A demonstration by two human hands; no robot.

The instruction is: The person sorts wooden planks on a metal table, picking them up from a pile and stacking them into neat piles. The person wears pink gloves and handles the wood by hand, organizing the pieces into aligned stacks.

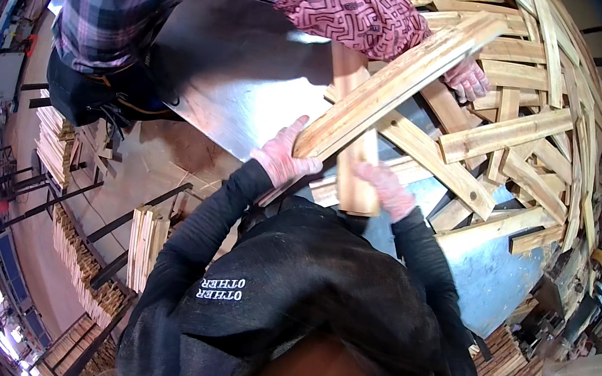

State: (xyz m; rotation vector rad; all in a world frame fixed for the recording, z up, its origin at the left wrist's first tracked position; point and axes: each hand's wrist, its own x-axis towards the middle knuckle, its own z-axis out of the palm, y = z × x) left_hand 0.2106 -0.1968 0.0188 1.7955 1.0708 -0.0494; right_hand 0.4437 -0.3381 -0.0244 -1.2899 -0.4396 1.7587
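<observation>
My left hand [286, 156], in a pale pinkish glove, is closed round the near end of a long wooden board [402, 86]. That board slants up and away to the right, raised over the others. My right hand [388, 191], gloved alike and slightly blurred, grips the right edge of a second wooden board [356, 184], which passes beneath the first. Across the table a co-worker in a plaid shirt reaches over with a pink patterned sleeve [358, 14]. The co-worker's gloved hand [466, 80] is by the far end of the long board, partly hidden behind it.
Loose boards [507, 137] lie crisscrossed in a heap on the shiny metal table [227, 60], piled highest at the far right. Stacked wood strips [83, 264] stand on dark racks at the left. More stacked boards [507, 371] sit at lower right, near a pale hose [581, 368].
</observation>
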